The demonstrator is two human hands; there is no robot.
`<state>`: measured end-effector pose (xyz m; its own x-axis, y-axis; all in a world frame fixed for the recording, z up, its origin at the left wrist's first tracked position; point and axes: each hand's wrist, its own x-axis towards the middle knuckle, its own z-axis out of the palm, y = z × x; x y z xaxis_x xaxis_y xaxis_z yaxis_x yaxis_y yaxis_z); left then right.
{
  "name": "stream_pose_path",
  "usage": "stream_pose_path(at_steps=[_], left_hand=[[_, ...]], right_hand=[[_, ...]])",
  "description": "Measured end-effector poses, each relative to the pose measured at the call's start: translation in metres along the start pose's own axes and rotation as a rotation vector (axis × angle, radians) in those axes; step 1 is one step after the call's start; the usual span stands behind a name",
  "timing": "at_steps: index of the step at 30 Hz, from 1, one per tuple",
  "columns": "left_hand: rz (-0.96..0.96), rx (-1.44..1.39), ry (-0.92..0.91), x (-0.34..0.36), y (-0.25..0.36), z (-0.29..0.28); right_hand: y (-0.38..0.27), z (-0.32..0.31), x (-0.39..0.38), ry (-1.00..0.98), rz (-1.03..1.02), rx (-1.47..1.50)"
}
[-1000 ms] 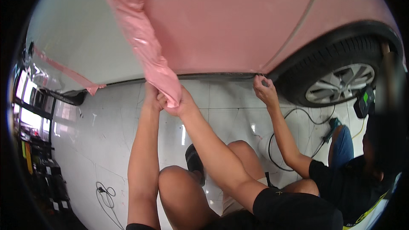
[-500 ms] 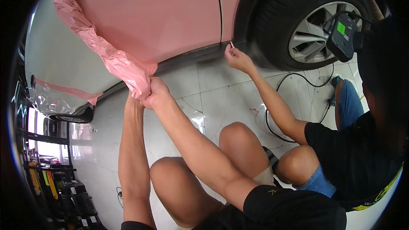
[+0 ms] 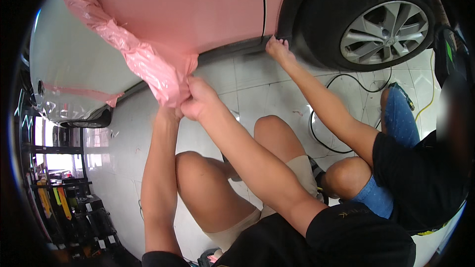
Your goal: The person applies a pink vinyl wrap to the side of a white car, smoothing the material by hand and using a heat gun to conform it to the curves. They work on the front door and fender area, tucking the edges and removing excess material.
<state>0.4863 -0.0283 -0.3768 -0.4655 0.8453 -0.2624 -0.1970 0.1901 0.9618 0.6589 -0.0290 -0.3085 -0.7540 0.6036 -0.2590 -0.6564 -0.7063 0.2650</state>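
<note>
A glossy pink film [image 3: 148, 64] hangs bunched in a long loose fold along the edge of the pink car door [image 3: 183, 10]. Its lower end is gathered between my two hands, just below the door's bottom corner. My right hand [image 3: 202, 98] is closed on the film's edge. Beside it, my left hand [image 3: 171, 112] also grips the gathered film, its fingers mostly covered by the folds. To the right, a co-worker's hand [image 3: 279, 49] touches the lower door edge by the wheel arch; whatever it holds does not show.
A car wheel [image 3: 386, 32] stands at the upper right. The co-worker crouches close on my right, knee [image 3: 346, 190] near mine. A black cable [image 3: 316, 138] loops over the tiled floor [image 3: 118, 168]. At the far left are dark shelves [image 3: 64, 202] and the car's grey bodywork [image 3: 64, 54].
My hands have shifted slightly right and up with the film, whose lower end spreads wider. The co-worker's hand has moved up against the door edge, and their head has moved right, uncovering the wheel.
</note>
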Motion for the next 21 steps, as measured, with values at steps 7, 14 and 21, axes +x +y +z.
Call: stream_pose_path(at_steps=[7, 14, 21], left_hand=[[0.097, 0.152, -0.011, -0.023, 0.021, -0.022], [0.502, 0.224, -0.051, -0.11, 0.077, 0.036], [0.302, 0.232, -0.404, -0.125, 0.103, 0.014]], right_hand=[[-0.004, -0.033, 0.044, -0.164, 0.007, -0.121], [-0.016, -0.022, 0.023, -0.15, -0.008, -0.204], [-0.014, -0.031, 0.028, -0.225, -0.078, -0.343]])
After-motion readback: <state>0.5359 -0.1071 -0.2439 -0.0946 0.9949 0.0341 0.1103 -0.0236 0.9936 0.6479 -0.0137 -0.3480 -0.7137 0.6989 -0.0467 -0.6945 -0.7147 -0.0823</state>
